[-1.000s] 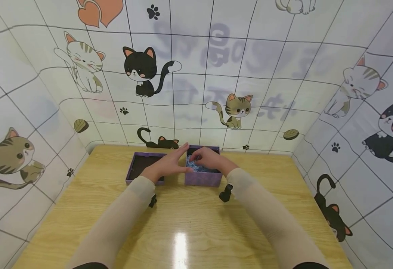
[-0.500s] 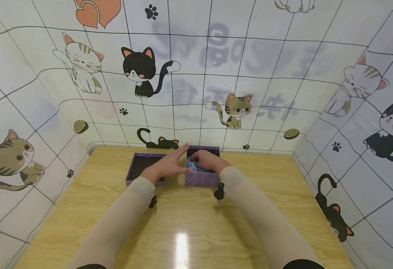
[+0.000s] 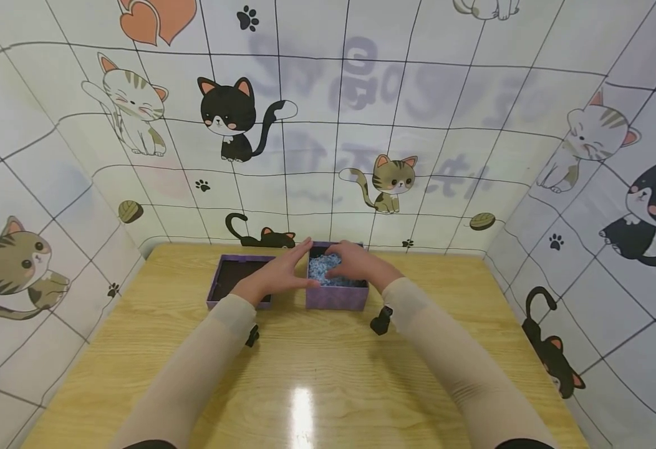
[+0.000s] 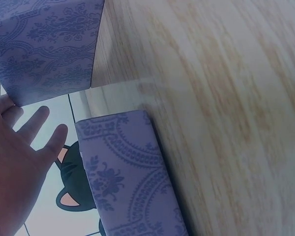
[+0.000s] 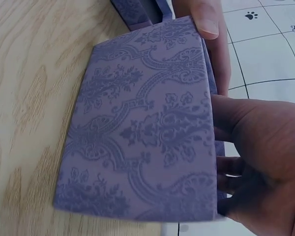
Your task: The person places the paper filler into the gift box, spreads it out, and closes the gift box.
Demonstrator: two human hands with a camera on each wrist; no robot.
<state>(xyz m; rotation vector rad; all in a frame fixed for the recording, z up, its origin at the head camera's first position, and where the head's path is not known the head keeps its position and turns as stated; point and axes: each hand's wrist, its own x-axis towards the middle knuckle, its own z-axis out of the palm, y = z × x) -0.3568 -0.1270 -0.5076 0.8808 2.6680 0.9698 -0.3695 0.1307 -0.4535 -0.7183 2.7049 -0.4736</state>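
Observation:
A purple patterned box (image 3: 336,298) stands near the back of the table, its top uncovered. Crinkled blue-white shredded filler (image 3: 318,268) lies inside. My left hand (image 3: 277,272) grips the box's left side, thumb at the front corner and forefinger toward the back corner. The left wrist view shows its other fingers spread beside the box. My right hand (image 3: 357,263) reaches over the right wall into the box, thumb and forefinger spread apart at the filler. In the right wrist view the box's wall hides those fingertips. Whether anything lies under the filler cannot be seen.
A shallow purple lid (image 3: 232,277) with a dark inside lies just left of the box, partly behind my left hand. White cloth (image 3: 328,125) printed with cats hangs round the back and sides. The wooden table (image 3: 305,362) extends toward me.
My right hand's fingers have spread apart from a closer bunch, and its wrist has shifted slightly right. More of the filler shows. My left hand keeps its place on the box.

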